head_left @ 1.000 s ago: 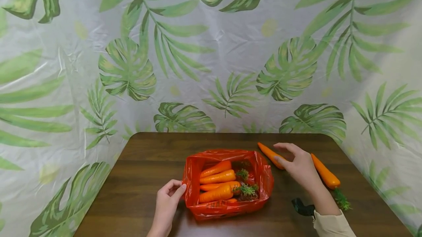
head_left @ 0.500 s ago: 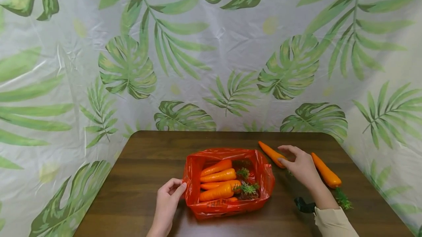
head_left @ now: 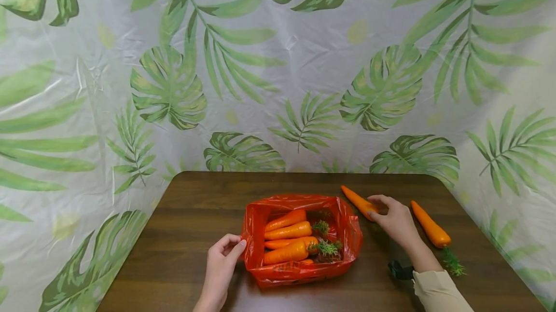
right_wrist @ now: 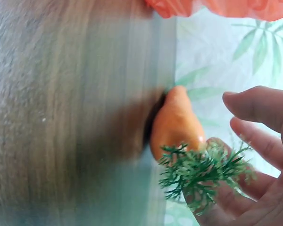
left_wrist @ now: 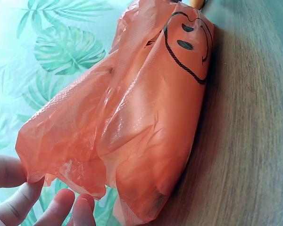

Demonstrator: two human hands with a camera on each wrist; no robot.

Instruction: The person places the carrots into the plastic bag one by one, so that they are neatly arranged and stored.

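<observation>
My left hand [head_left: 220, 266] pinches the left rim of a red plastic bag [head_left: 304, 280] between thumb and finger. The left wrist view shows the bag's side with a black smiling-face print [left_wrist: 185, 44]. Inside the opened bag lie several orange carrots [head_left: 286, 231] with green tufts [head_left: 326, 248]. Right of the bag, my right hand [head_left: 396, 223] reaches over the thick end of a loose carrot [head_left: 354, 198]. In the right wrist view its thumb [right_wrist: 254, 106] stands apart from that carrot, and other fingers are behind the green top [right_wrist: 198, 172].
A second loose carrot [head_left: 430, 225] with a green top lies to the right of my right forearm. A black object [head_left: 400, 271] is beside the right wrist. The dark wooden table [head_left: 182, 235] ends at a leaf-patterned sheet [head_left: 304, 61] behind it.
My right hand has lowered slightly toward the thick end of the loose carrot, its thumb and fingers drawing nearer to it. The left hand keeps its pinch on the bag's rim.
</observation>
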